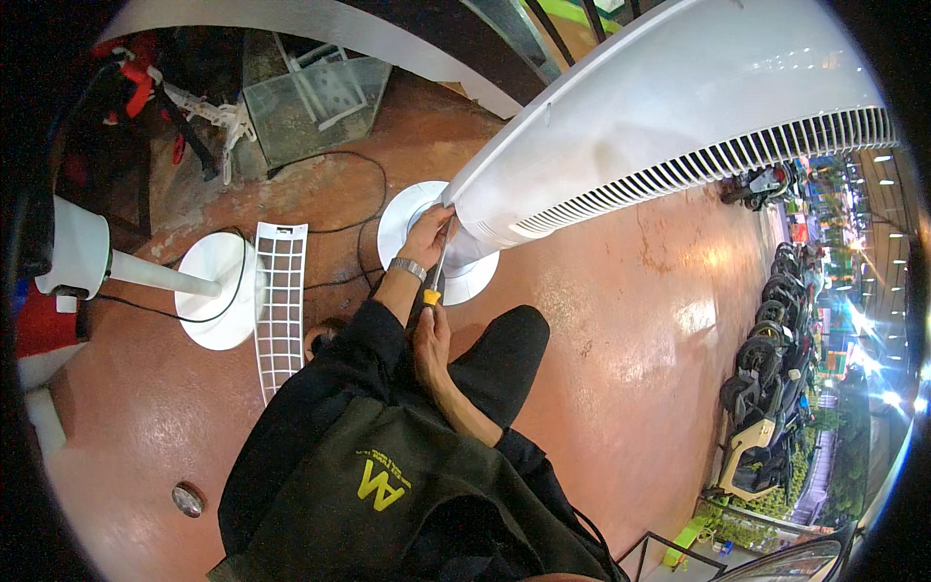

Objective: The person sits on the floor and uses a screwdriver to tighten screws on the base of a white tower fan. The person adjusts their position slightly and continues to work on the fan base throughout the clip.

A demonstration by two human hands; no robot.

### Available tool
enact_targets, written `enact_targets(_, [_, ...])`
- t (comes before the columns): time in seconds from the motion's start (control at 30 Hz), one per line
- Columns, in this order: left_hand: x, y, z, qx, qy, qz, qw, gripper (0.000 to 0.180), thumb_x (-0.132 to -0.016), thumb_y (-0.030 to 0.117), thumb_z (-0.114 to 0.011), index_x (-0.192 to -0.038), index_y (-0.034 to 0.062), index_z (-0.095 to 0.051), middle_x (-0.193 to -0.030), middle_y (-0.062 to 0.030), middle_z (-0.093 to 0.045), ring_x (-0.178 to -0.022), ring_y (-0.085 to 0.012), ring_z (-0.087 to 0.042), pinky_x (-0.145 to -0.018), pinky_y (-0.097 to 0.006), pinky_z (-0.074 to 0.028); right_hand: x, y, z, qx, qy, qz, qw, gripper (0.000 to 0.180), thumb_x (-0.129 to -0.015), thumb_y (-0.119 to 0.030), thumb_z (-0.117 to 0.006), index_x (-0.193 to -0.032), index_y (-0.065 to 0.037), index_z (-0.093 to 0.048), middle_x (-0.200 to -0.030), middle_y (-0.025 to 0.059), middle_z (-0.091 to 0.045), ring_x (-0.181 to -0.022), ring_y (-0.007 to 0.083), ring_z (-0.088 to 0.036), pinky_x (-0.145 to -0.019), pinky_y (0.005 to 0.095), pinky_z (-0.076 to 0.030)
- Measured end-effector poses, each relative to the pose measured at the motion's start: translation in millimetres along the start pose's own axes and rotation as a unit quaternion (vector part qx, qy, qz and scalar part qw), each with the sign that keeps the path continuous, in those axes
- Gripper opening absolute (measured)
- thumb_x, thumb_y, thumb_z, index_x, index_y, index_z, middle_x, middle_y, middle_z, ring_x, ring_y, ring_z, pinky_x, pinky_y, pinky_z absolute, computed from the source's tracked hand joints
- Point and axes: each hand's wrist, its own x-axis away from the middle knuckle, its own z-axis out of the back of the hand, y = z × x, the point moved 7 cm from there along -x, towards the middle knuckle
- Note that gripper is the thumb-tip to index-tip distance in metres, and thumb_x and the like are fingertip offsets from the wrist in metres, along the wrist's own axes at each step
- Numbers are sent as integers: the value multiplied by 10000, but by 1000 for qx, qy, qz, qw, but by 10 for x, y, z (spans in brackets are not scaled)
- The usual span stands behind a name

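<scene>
Right grip (433, 341): the yellow-handled screwdriver (432, 296) is held by its handle, fingers closed, left of the raised knee (519, 335).
Screwdriver place: it is set between the two hands, with its blade at the near left end of the tall white fan (621, 136); whether a screw is met by the tip cannot be told.
Slip risk: if the handle is pushed at an angle, the tip could be thrown off, and the left fingers jabbed or the white casing scratched.
Tipping risk: the fan could be rocked if it is pressed hard from one side.
Screwdriver aim: its tip is pointed far and slightly right, the long axis running near to far.
Left grip (425, 241): bent fingers are placed beside the blade; whether blade or casing is pinched cannot be told.
Fan axis: from the round base (470, 281), the body is stretched toward the far right, its slots turned right.
Loose grille (281, 310): it is laid at the left, lengthwise near to far.
Far right: motorcycles (766, 359) are parked in a row.
</scene>
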Motion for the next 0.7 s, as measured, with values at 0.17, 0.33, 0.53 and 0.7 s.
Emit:
enact_targets(0.17, [30,37,-1,-13,1,5,1000,116,-894,116,-542,-962,30,-579,-865,-40,-587,-732,-132,-563,-669,-232,-486,77,-137,-17,17,10,-9,1000,256,-986,-283,-413,-1040,-48,-498,-753,-19,-480,-630,72,-454,-553,225,-381])
enact_targets(0.33, [38,78,-40,-27,-8,6,1000,112,-883,106,-550,-952,22,-576,-888,-57,-594,-808,-148,-577,-720,-240,-489,58,-71,-12,4,-5,-15,1000,242,-990,-279,-406,-1034,-59,-498,-738,-21,-482,-610,73,-454,-539,226,-385])
enact_targets(0.53, [-41,67,8,-33,-18,8,999,117,-862,84,-575,-960,21,-579,-946,-80,-600,-901,-167,-574,-798,-253,-485,85,-14,-20,-62,-21,-66,996,256,-987,-290,-420,-1106,-81,-506,-703,-22,-460,-564,85,-459,-495,233,-393])
enact_targets(0.7, [-43,100,38,-46,-32,3,998,120,-858,89,-587,-957,22,-578,-958,-75,-597,-906,-162,-570,-822,-258,-482,54,13,-12,-65,-25,-48,996,283,-985,-300,-430,-1144,-78,-502,-736,-9,-486,-592,89,-476,-508,246,-418])
